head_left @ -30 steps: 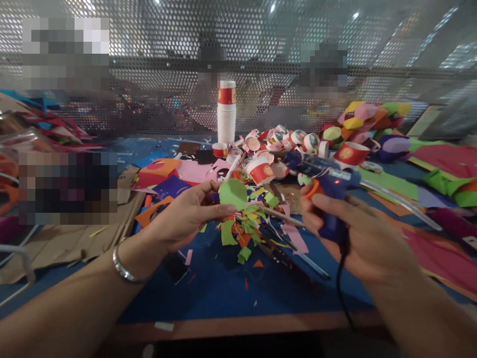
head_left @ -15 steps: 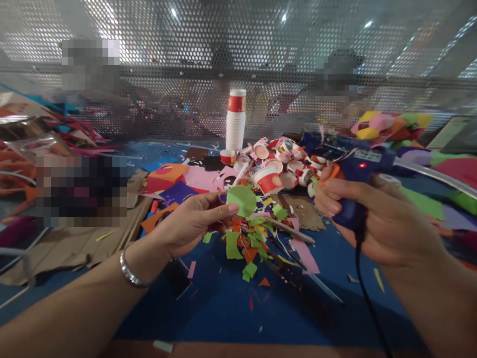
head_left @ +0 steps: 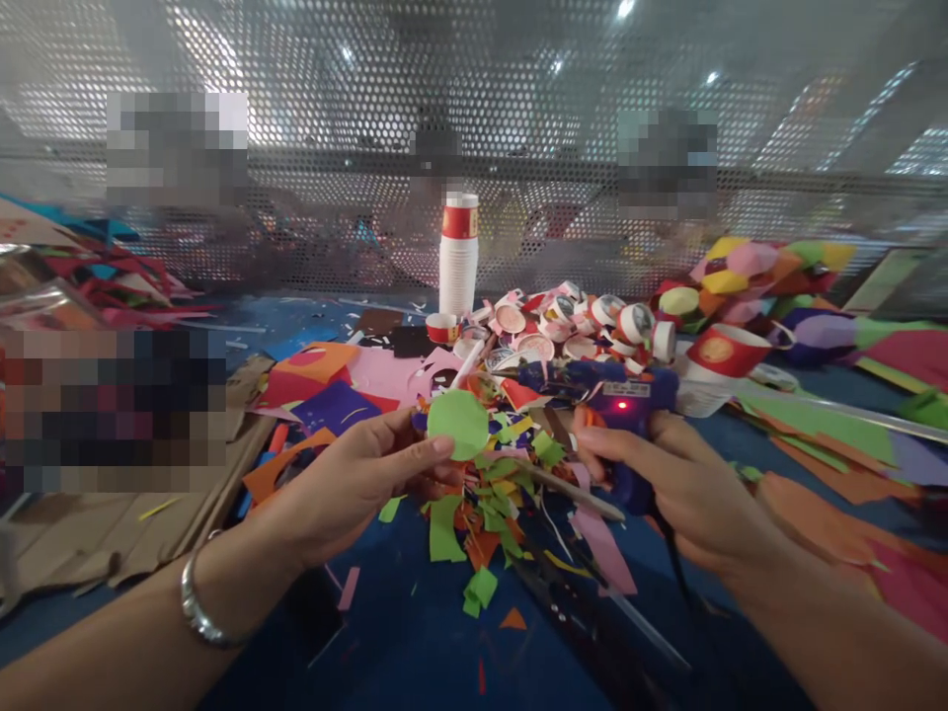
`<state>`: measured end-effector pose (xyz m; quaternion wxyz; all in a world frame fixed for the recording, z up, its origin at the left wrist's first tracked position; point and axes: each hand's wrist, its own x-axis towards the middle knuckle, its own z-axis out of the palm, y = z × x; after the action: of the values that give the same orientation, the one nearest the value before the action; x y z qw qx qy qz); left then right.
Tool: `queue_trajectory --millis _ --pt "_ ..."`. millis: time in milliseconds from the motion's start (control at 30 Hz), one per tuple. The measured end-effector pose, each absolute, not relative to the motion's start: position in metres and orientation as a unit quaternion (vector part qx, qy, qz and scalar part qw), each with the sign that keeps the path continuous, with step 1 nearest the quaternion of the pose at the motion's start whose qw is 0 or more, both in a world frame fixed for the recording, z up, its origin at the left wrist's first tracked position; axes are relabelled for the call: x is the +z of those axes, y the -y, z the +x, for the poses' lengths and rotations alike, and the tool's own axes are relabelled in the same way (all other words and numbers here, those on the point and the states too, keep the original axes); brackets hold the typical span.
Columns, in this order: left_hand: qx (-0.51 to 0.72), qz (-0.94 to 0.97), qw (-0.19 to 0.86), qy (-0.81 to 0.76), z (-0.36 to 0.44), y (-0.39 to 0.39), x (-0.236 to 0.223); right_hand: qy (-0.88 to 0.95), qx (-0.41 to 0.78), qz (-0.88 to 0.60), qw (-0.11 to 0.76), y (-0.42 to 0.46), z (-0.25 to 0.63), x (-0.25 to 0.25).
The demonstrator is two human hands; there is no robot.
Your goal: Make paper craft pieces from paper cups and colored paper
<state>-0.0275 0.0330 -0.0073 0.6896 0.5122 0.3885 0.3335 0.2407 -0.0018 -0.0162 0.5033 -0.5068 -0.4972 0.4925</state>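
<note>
Blue tabletop, paper scraps below green disc, cup stack beyond.

A pale label is showing on the blue glue gun, but its print is coming out too small to read. A round gold emblem is marking a red paper cup, its details blurring beyond reading.

One head-worn camera looks forward and down, close behind both hands.
</note>
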Motion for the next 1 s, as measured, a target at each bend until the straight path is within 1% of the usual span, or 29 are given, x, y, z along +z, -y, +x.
queue_trajectory --millis 200,367,533,867,1000 --pt "0.358 0.519 0.664 -0.401 -0.0245 -0.0311 -0.0082 0.535 0.456 -0.519 0.486 0.0007 0.2421 -0.0258" --pt "0.382 0.51 0.648 -0.417 -0.0264 -0.0339 -0.0103 0.551 0.439 -0.513 0.49 0.0011 0.243 -0.0273" --pt "0.411 0.549 0.59 -0.427 -0.0288 -0.0384 -0.011 0.582 0.412 -0.524 0.466 0.0025 0.243 -0.0263" --pt "0.397 0.596 0.556 -0.421 -0.0263 -0.0381 -0.0144 0.665 0.301 -0.554 0.4 0.0074 0.2411 -0.0241" --pt "0.394 0.604 0.54 -0.433 -0.0266 -0.0397 -0.0151 0.67 0.299 -0.547 0.403 0.0066 0.2416 -0.0257"
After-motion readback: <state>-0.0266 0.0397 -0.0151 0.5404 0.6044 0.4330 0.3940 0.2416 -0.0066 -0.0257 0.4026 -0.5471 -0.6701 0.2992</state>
